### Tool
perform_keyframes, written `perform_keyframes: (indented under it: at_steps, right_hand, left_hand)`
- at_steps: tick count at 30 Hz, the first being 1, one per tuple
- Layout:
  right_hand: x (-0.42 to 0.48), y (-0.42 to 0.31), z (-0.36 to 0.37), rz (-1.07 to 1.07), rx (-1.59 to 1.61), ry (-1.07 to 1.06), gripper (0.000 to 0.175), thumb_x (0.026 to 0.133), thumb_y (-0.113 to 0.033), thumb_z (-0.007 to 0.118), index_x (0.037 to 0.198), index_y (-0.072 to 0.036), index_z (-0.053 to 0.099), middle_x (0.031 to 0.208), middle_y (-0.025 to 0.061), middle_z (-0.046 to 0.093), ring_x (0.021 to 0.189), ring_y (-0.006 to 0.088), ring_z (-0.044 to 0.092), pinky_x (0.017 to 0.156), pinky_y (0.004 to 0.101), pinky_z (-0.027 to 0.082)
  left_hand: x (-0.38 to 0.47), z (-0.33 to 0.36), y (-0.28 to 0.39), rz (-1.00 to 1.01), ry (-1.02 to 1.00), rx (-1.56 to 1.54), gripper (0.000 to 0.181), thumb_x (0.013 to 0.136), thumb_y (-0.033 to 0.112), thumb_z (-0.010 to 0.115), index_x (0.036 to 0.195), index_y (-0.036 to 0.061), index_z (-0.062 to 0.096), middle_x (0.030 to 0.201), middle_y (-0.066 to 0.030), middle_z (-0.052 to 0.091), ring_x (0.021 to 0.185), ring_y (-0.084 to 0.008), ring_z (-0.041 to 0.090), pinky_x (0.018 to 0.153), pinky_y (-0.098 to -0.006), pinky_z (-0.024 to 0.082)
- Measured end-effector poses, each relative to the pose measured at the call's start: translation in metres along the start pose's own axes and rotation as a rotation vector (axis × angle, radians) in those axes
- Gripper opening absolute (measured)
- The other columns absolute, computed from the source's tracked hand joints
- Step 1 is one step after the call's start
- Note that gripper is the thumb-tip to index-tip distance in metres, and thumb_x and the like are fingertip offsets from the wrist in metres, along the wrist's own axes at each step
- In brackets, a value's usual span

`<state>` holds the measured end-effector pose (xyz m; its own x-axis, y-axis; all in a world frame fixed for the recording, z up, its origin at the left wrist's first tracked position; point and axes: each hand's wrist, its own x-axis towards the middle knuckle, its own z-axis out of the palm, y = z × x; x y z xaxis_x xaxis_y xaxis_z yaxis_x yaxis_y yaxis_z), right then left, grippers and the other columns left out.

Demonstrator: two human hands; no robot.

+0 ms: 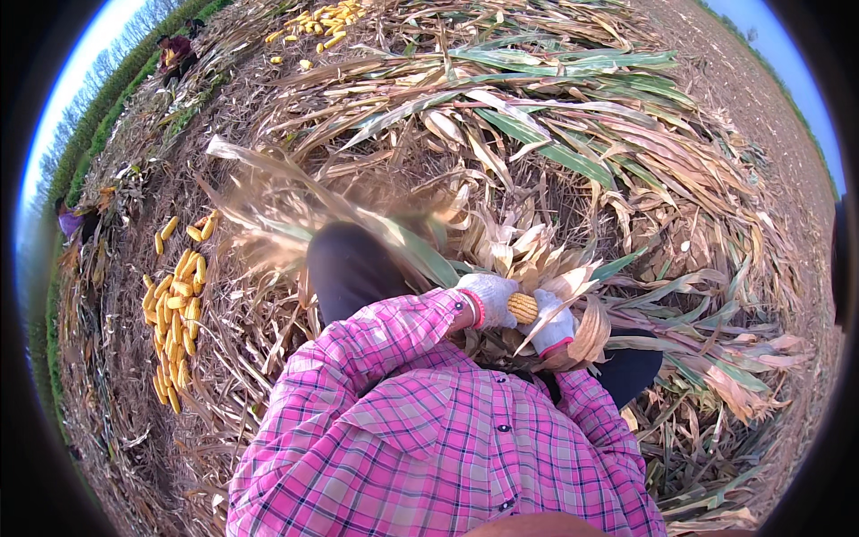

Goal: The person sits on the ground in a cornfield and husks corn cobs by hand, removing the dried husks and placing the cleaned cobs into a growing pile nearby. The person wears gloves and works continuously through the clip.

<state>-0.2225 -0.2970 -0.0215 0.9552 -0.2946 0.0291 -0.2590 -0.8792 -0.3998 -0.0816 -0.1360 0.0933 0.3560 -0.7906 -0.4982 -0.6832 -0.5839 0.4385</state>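
A yellow ear of corn (pixel 523 308) lies between my two hands in front of my belly, its kernels bare where it shows. My left hand (pixel 495 299), in a white knit glove with a red cuff edge, is closed around the ear's left part. Close by on the right, my right hand (pixel 551 325) wears a matching glove and grips dry husk leaves (pixel 590 332) at the ear's other side. Those leaves partly cover its fingers. Loose pale husks (pixel 517 245) are heaped just beyond both hands.
Husked ears lie in a pile (pixel 176 315) on the left, with more corn ears (pixel 329 23) at the far top. Cut cornstalks (pixel 550 107) cover the ground ahead. My bent knee (pixel 352 268) rises left of my hands. Another person (pixel 176 57) sits far off at upper left.
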Motion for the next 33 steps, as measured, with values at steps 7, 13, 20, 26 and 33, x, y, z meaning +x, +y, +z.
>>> perform_keyframes:
  at_steps: [7, 13, 20, 26, 33]
  right_hand:
    - [0.005, -0.001, -0.004, -0.096, -0.271, -0.188, 0.058, 0.072, -0.040, 0.086, 0.113, -0.008, 0.061, 0.111, 0.0189, 0.067, 0.101, 0.0379, 0.069, 0.085, 0.0507, 0.056]
    - [0.015, -0.018, -0.025, -0.187, -0.290, -0.234, 0.049, 0.075, -0.043, 0.079, 0.104, -0.007, 0.063, 0.101, 0.0189, 0.069, 0.096, 0.0392, 0.069, 0.081, 0.0508, 0.056]
    - [0.040, -0.016, -0.041, -0.210, -0.084, -0.374, 0.047, 0.080, -0.040, 0.074, 0.117, -0.012, 0.067, 0.102, 0.0205, 0.073, 0.100, 0.0408, 0.070, 0.087, 0.0509, 0.056]
    - [0.042, -0.029, -0.019, -0.075, -0.142, -0.284, 0.040, 0.082, -0.041, 0.074, 0.103, -0.008, 0.063, 0.101, 0.0208, 0.074, 0.098, 0.0421, 0.071, 0.085, 0.0514, 0.056]
    - [0.054, -0.021, 0.008, 0.190, -0.160, -0.367, 0.046, 0.078, -0.041, 0.077, 0.105, -0.009, 0.059, 0.096, 0.0201, 0.073, 0.096, 0.0426, 0.071, 0.080, 0.0517, 0.056]
  left_hand:
    - [-0.020, 0.048, -0.005, -0.105, 0.203, -0.224, 0.065, 0.079, 0.049, 0.079, 0.130, 0.0110, 0.065, 0.118, -0.0166, 0.074, 0.111, -0.0350, 0.071, 0.094, -0.0473, 0.055]
    - [-0.024, 0.034, -0.029, -0.036, 0.115, -0.266, 0.074, 0.079, 0.057, 0.079, 0.136, 0.0139, 0.065, 0.121, -0.0172, 0.073, 0.113, -0.0361, 0.070, 0.097, -0.0458, 0.054]
    - [-0.012, -0.002, -0.050, 0.059, 0.027, -0.112, 0.073, 0.080, 0.058, 0.078, 0.138, 0.0174, 0.063, 0.118, -0.0158, 0.074, 0.110, -0.0364, 0.070, 0.095, -0.0459, 0.054]
    - [-0.011, -0.003, -0.067, 0.081, 0.075, -0.148, 0.069, 0.080, 0.055, 0.078, 0.134, 0.0151, 0.064, 0.119, -0.0158, 0.073, 0.113, -0.0356, 0.069, 0.098, -0.0448, 0.053]
    - [-0.013, 0.008, -0.070, -0.028, 0.120, -0.270, 0.071, 0.079, 0.057, 0.079, 0.133, 0.0139, 0.065, 0.120, -0.0163, 0.073, 0.113, -0.0352, 0.069, 0.098, -0.0450, 0.053]
